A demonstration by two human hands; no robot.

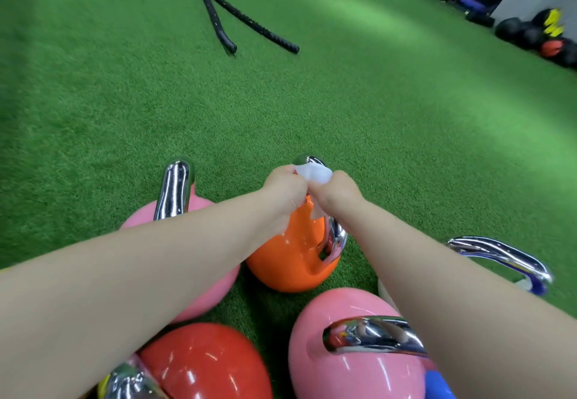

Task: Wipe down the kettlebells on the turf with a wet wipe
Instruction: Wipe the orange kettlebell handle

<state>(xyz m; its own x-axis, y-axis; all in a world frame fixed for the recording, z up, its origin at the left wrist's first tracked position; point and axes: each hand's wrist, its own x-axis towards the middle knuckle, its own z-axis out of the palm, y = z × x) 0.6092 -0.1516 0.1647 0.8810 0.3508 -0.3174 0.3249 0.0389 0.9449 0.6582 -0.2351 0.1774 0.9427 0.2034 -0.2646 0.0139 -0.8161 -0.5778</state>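
Wiping now: both my hands bunch the wet wipe [313,173] over the top of the chrome handle [335,236] of the orange kettlebell [290,261].
Left hand [285,188]: fingers curled, pinching the wipe's left edge against the handle top.
Right hand [338,191]: fingers curled on the wipe's right edge; a loose corner hangs below it against the orange body.
Where the kettlebell sits: straight ahead of me on the turf [312,102], farthest bell of the cluster, both arms reaching over the nearer bells to it.
Key relation: the handle loop rises from the body toward my hands and runs down its right side, so its long axis falls away down and right from my grip; I judge my right hand is nearer the unwiped leg and should slide the wipe down it.
Left pink kettlebell [215,280]: just beside the orange one, under my left forearm, its handle standing up.
Near pink kettlebell [352,367]: below my right forearm, handle lying across.
Red kettlebell [206,364]: closest to me, bottom left.
Blue-handled bell [512,261]: to the right, partly hidden by my right arm.
In the way: the crowded neighbours leave little room to turn the orange bell, in my judgement.
Farther off: battle ropes [246,21] well apart on the turf; medicine balls [537,36] by the wall.
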